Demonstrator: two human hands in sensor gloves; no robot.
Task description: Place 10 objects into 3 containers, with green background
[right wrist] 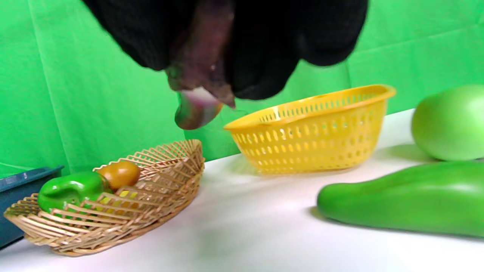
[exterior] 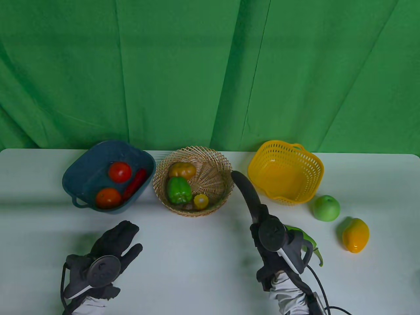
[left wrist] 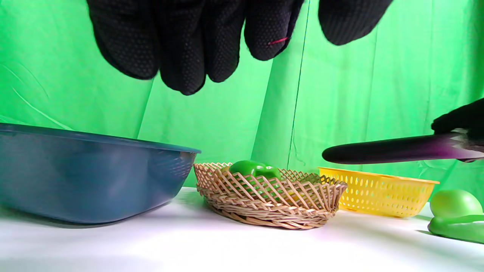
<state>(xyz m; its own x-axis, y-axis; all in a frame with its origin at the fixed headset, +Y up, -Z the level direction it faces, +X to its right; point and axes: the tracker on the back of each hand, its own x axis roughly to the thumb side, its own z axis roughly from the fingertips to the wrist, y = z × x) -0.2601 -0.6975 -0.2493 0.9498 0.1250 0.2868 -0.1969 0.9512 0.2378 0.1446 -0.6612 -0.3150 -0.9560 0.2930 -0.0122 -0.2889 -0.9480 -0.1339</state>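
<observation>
Table view: your right hand (exterior: 272,236) grips a dark purple eggplant (exterior: 246,193) by its stem end, the tip pointing toward 11 o'clock and hanging between the wicker basket (exterior: 159,187) and the yellow basket (exterior: 315,183), which holds nothing yet. Swing the tip toward 1 o'clock, bring it over the yellow rim, lower it, and only then let go, so the long body does not tip the light basket. Your left hand (exterior: 111,252) lies flat and spread at 7 o'clock, holding nothing. The blue basket (exterior: 73,178) holds two tomatoes (exterior: 119,171) and a red chili (exterior: 135,183); a green apple (exterior: 325,208) and a yellow mango (exterior: 355,235) wait at 3 o'clock.

Left wrist view: from the side you can see what the top view hides, that the eggplant (left wrist: 389,149) rides well above both basket rims. The left fingers (left wrist: 181,45) hang loose, touching nothing.

Right wrist view: the green cucumber (right wrist: 408,200), mostly hidden under your hand from above, lies on the table just beside the apple (right wrist: 450,122). Here the grip itself is blurred.
</observation>
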